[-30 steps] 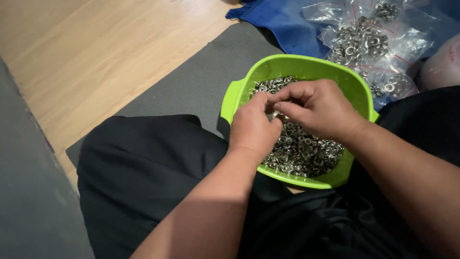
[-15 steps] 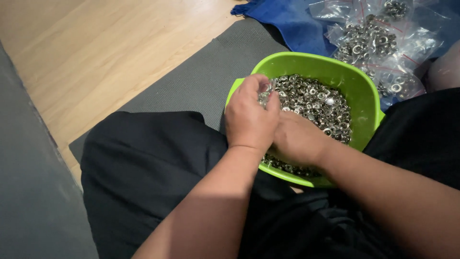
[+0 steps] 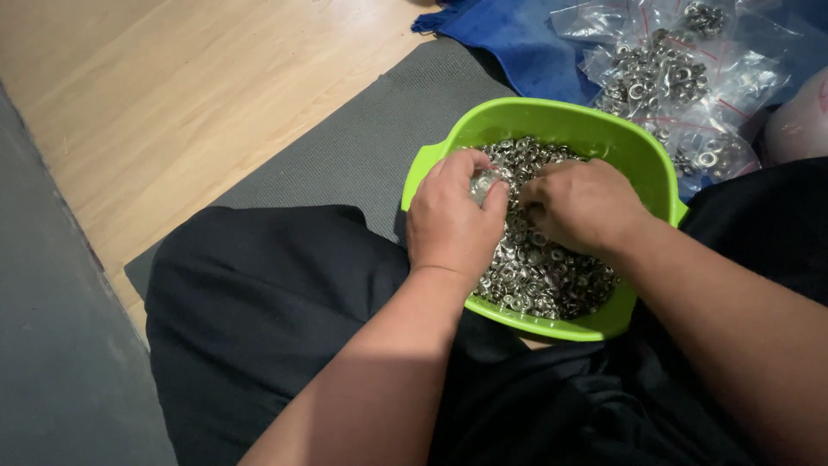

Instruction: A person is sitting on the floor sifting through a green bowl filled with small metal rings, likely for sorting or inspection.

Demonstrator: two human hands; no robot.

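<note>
Sorting small metal rings (image 3: 539, 267) in the green bowl (image 3: 552, 116), centre-right of frame, on the lap. Left hand (image 3: 453, 220) pinches a small clear bag; right hand (image 3: 582, 207) digs in, fingers curled, grip hidden. Next probably needs rings fed into bag opening w/ care.

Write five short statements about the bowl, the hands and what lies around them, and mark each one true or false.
1. The green bowl holds a heap of small silver metal rings. True.
2. The left hand rests on the wooden floor. False: it is in the bowl, fingers curled on some rings.
3. The right hand is down among the rings in the bowl. True.
4. The clear plastic bags beyond the bowl are empty. False: they hold more metal rings.
5. The bags lie on a red cloth. False: the cloth under them is blue.
</note>
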